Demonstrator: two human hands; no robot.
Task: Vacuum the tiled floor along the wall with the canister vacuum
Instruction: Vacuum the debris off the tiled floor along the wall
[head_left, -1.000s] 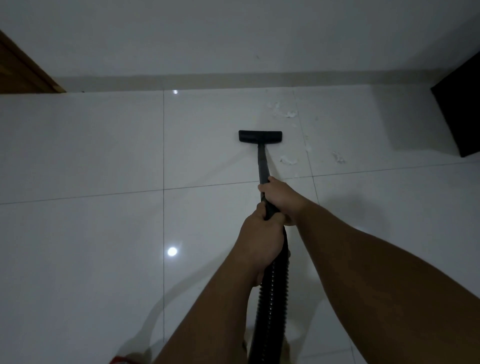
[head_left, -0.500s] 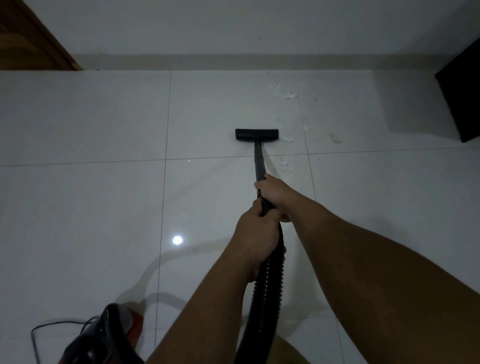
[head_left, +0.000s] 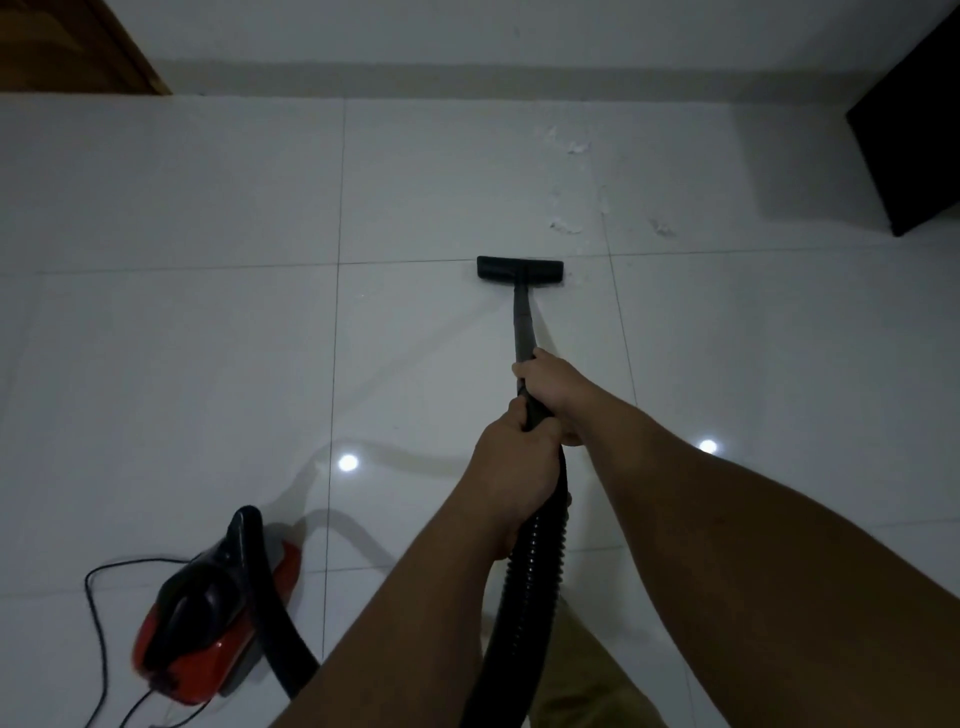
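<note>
Both hands hold the black wand (head_left: 523, 322): the right grip (head_left: 553, 387) is wrapped round it higher up, and the left grip (head_left: 511, 465) is curled round the handle just behind, where the ribbed hose (head_left: 530, 582) begins. Ahead of the grips the floor nozzle (head_left: 520, 269) lies flat on the white tiled floor (head_left: 208, 364), just short of a grout line. Beyond it, white scraps (head_left: 566, 226) lie scattered toward the wall (head_left: 467, 31). Behind and left of the grips sits the red and black vacuum (head_left: 208, 613) with its cord (head_left: 96, 623).
</note>
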